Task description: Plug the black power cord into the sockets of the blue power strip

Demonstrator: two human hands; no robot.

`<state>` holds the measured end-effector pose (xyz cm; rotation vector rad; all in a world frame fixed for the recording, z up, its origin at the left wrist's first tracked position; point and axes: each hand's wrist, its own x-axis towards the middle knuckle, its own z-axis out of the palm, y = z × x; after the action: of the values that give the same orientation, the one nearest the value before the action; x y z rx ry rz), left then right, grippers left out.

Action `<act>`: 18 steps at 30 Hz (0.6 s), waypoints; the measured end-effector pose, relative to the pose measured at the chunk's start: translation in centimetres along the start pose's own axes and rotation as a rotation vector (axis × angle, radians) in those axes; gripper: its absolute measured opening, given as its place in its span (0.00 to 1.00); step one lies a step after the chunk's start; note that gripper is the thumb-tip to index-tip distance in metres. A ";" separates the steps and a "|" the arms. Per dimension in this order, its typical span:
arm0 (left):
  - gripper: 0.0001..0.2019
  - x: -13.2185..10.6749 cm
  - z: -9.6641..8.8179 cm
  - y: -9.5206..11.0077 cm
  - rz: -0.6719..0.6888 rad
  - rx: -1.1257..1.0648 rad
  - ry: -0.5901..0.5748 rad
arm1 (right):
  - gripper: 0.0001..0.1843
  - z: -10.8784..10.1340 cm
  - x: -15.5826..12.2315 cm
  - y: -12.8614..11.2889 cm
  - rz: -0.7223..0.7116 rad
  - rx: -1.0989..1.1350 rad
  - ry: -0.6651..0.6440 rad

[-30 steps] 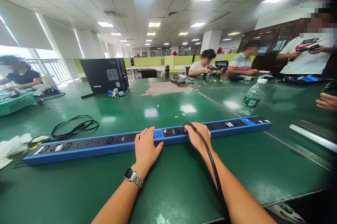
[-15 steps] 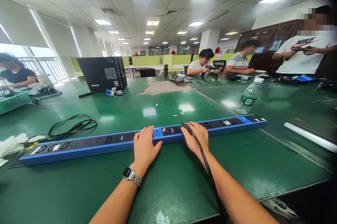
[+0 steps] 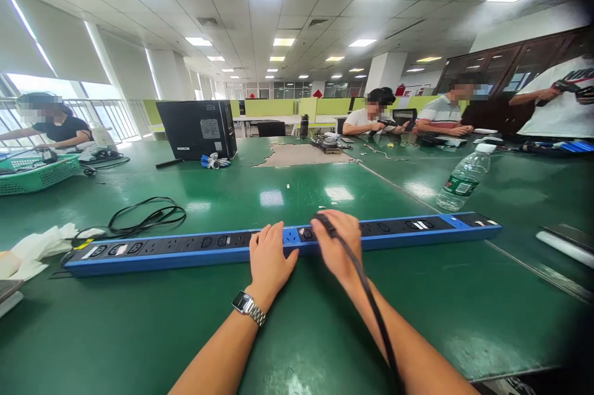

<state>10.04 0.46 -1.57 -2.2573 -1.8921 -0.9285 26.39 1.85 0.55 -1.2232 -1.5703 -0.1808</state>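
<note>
Open-plan office space stretches back under rows of ceiling panels, and other people sit at the far sides of a broad, glossy green table (image 3: 139, 333). A long blue power strip (image 3: 162, 252) with a black socket face lies across the near part of it, running left to right. Farther back stands a black computer case (image 3: 197, 130). A clear plastic water bottle (image 3: 461, 181) stands near the strip's right end, and a loose coil of black cable (image 3: 148, 218) lies near its left end.

The left hand (image 3: 270, 259), with a silver wristwatch (image 3: 248, 307) on the wrist, lies flat with its fingers pressed together. Its fingertips rest on the strip's front edge at mid-length and its heel is on the table. Just beside it, the right hand (image 3: 336, 243) is curled around a black plug (image 3: 322, 221), held at the strip's socket face. A thin black cord (image 3: 371, 308) trails from the plug back over the wrist and along the forearm.

The right hand is slightly blurred and its fingers cover the plug's underside. I cannot tell whether the plug is seated, touching or just above a socket.

With the fingers hiding the socket, the plug could meet it tilted or off line and jam. The strip looks light, so a hard push could slide it under the left hand's flat hold. The cord draped on the forearm could also snag and tug the plug askew.
</note>
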 end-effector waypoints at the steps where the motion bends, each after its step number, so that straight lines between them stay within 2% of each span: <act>1: 0.29 0.0 0.0 0.0 -0.008 -0.001 -0.004 | 0.15 0.6 -0.2 -0.9 -0.006 -0.003 -0.085; 3: 0.29 0.0 -0.1 0.1 -0.021 -0.005 -0.015 | 0.14 1.9 -0.8 -2.3 0.004 -0.010 -0.188; 7: 0.29 0.0 0.0 0.0 -0.021 -0.018 -0.027 | 0.12 3.3 -1.1 -3.0 0.061 -0.082 -0.220; 12: 0.30 0.0 0.1 0.0 -0.019 -0.035 -0.018 | 0.12 3.4 -0.6 -3.1 0.097 -0.216 -0.240; 18: 0.28 0.0 -0.2 0.1 -0.021 -0.053 -0.004 | 0.16 3.6 -1.2 -3.5 0.065 -0.307 -0.258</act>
<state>10.10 0.37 -1.39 -2.2749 -1.9187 -0.9892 21.33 1.88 -0.31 -1.5854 -1.7675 -0.2359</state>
